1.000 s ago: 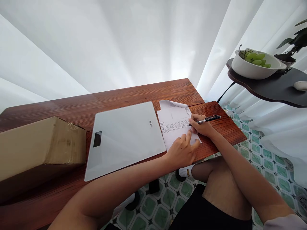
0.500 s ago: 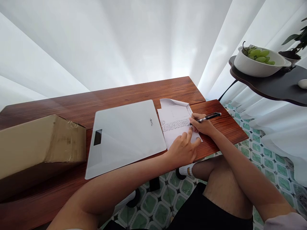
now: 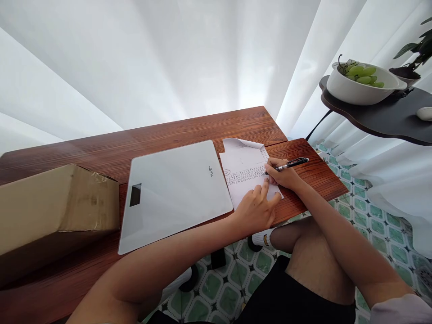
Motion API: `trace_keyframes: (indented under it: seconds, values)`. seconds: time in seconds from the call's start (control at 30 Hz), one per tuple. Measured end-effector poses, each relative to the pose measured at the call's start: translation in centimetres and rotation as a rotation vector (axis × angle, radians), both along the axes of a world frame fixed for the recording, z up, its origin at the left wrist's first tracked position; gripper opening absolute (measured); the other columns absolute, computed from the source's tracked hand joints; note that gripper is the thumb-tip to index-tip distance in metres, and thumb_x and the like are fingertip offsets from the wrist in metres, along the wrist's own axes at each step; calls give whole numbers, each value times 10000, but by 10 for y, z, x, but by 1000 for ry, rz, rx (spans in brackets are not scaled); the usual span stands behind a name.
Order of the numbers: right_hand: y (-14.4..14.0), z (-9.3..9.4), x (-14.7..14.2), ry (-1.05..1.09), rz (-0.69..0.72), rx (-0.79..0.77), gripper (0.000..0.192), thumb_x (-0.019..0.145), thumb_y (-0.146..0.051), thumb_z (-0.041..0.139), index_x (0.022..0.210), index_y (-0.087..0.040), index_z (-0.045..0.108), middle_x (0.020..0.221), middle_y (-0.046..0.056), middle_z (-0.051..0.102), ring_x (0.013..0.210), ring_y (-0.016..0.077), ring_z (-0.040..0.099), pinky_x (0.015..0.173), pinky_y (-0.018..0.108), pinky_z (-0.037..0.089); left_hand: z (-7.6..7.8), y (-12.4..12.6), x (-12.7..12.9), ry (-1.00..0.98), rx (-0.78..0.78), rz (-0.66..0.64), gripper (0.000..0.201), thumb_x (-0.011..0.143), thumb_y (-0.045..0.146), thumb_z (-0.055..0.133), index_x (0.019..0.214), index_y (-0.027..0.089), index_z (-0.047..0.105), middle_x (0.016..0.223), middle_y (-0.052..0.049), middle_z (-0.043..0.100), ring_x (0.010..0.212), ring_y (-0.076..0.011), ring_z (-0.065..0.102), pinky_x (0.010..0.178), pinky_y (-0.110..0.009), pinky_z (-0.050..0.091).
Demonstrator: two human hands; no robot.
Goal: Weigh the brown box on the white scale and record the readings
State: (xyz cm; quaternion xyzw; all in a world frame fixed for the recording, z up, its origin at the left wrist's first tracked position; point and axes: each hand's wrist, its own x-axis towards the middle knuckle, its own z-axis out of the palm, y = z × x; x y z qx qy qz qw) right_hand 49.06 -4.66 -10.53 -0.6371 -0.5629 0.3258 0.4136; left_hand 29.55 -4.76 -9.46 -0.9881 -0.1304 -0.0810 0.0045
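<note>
Right hand: the right hand (image 3: 281,173) grasps a black pen (image 3: 295,162) between thumb and fingers, near the writing end; the upper end leans away to the right.
Pen tip: it is at the right part of the written rows; whether it touches the paper is too small to tell.
Left hand: the left hand (image 3: 257,204) grasps nothing; it lies palm down, with fingers spread, on the lower part of the paper.
Paper: the white paper (image 3: 243,158) lies on the right part of the wooden desk (image 3: 199,127), its upper edge curled over; it carries small rows of writing and, at the left, a circled mark.
Scale: a white digital scale (image 3: 178,193) with a dark display lies flat, just beside the paper, at its left.
Box: a cardboard box (image 3: 37,204) stands at the left of the scale.
Dark shelf: at the upper right, the shelf (image 3: 374,118) bears a white bowl (image 3: 357,93) with green grapes (image 3: 365,74).
Background: a white curtain (image 3: 175,58) hangs behind the desk.
</note>
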Motion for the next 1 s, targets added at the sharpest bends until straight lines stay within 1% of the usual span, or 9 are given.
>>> trace_keyframes:
  seconds: [0.13,0.27,0.43,0.6,0.73,0.9,1.0]
  values:
    - [0,0,0,9,-6,-2,296,951,-325,505,670,-251,445,475,-67,551,385,131,511,408,270,443,0,0,0,2,2,0,293,913,287,470,1182,176,506,1438,-282,503,901,-295,609,695,-365,497]
    - [1,0,0,-2,-12,1,307,932,-276,517,643,-248,417,463,-68,540,390,125,513,431,265,448,2,0,1,20,3,5,307,912,283,459,1197,178,504,1449,-280,494,906,-298,609,683,-360,496]
    - [1,0,0,-9,-6,-3,301,918,-259,519,633,-246,422,454,-71,534,384,121,497,439,264,444,3,-1,0,22,-5,8,316,913,289,465,1207,179,501,1451,-271,496,916,-295,606,699,-366,501]
    - [1,1,0,-4,-5,-12,296,906,-263,521,628,-248,422,450,-69,530,382,123,489,434,265,439,2,0,1,22,-5,4,334,917,292,463,1230,180,495,1456,-271,489,923,-298,606,694,-366,499]
    - [1,0,0,12,-10,-22,285,909,-288,511,640,-250,428,450,-69,530,381,126,489,426,266,433,2,0,1,20,-7,7,315,914,292,466,1205,181,508,1449,-268,498,931,-302,607,693,-364,501]
    - [2,0,-2,27,-37,-33,276,879,-262,523,629,-251,408,435,-73,506,362,115,460,405,256,415,1,-1,1,9,-5,4,328,914,293,466,1216,175,512,1437,-276,506,903,-292,607,693,-365,503]
    - [1,0,-2,39,-40,-41,284,877,-287,532,627,-252,403,434,-70,507,366,120,471,396,253,413,1,-1,1,10,-6,3,319,913,292,465,1205,175,516,1443,-282,499,902,-289,605,684,-358,498]
